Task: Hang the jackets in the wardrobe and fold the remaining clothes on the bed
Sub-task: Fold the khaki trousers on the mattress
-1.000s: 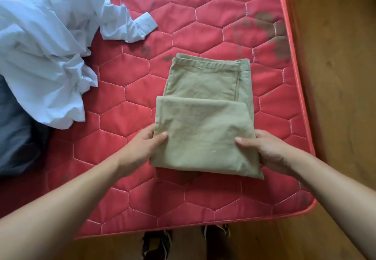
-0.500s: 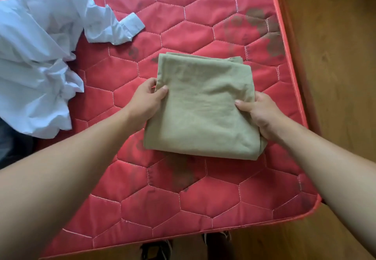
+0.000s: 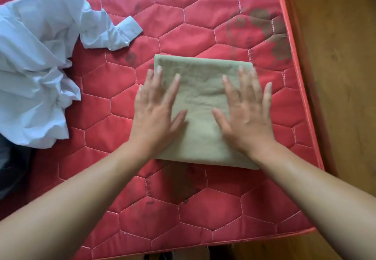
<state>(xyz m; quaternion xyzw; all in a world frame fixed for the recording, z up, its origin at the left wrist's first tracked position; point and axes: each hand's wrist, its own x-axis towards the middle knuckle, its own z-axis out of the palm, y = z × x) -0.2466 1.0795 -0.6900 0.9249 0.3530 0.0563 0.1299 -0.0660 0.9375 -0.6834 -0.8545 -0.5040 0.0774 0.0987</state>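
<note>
Khaki trousers (image 3: 200, 101) folded into a neat rectangle, lying flat on the red quilted mattress (image 3: 203, 209) toward its right side, near the corner closest to the camera. Nearest: 2 bare forearms reaching in from the bottom corners, over hexagon stitching and some dark smudges on the cover. Left hand (image 3: 155, 113) laid palm down on the left part of the fold, fingers (image 3: 175, 86) spread and flat, outer ones overhanging the cloth's left edge onto the mattress. Right hand (image 3: 247, 113) palm down on the right part, fingers (image 3: 242, 80) likewise splayed and flat, little finger past the right edge. Thumbs angled inward, apart, with bare khaki between them. Nothing pinched by either. Slight motion blur at the fingertips. To the left, well apart from the trousers: crumpled pale blue shirt (image 3: 34, 66), 1 cuffed sleeve trailing toward the middle. Dark grey garment (image 3: 10, 170) at the left edge, partly under the shirt. Farther off, grey-brown stains (image 3: 270, 34) near the right edge. Wooden floor (image 3: 341, 76) along the right.
</note>
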